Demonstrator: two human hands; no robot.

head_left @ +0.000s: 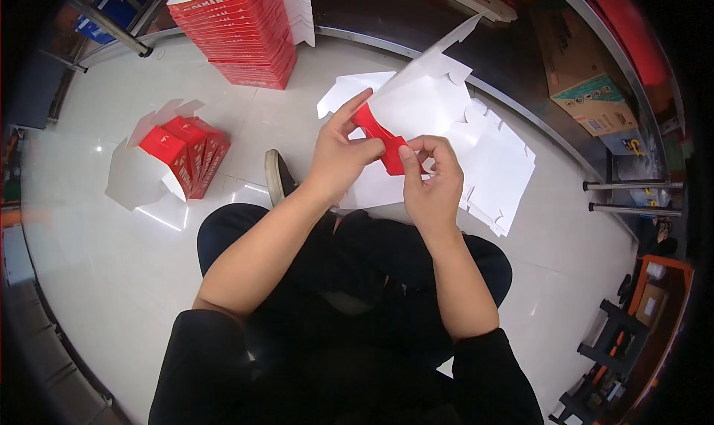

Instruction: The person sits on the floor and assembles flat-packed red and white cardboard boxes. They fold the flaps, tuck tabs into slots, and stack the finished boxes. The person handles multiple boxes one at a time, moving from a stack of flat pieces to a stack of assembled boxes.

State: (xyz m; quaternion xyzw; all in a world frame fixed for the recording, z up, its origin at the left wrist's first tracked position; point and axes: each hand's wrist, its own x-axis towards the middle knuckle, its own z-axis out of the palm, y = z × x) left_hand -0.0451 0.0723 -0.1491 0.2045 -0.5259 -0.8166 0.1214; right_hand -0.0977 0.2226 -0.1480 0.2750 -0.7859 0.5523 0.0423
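A partly folded cardboard food box [420,101], red outside and white inside, is held up between my two hands over the floor. My left hand [341,148] pinches its red side, with the thumb on the near edge and the index finger reaching up. On the near right corner of the red flap, my right hand [433,178] closes with thumb and fingers. The box's tall white panel tilts up and away from me. Under and beyond it lie flat white box blanks [502,168], spread out and partly covered.
A tall nested stack of red boxes [242,34] stands at the far left. Several red folded boxes [186,157] with white flaps sit on the floor at left. A brown carton [587,83] rests on the metal-edged shelf at far right. A shoe [278,176] shows beside my left forearm.
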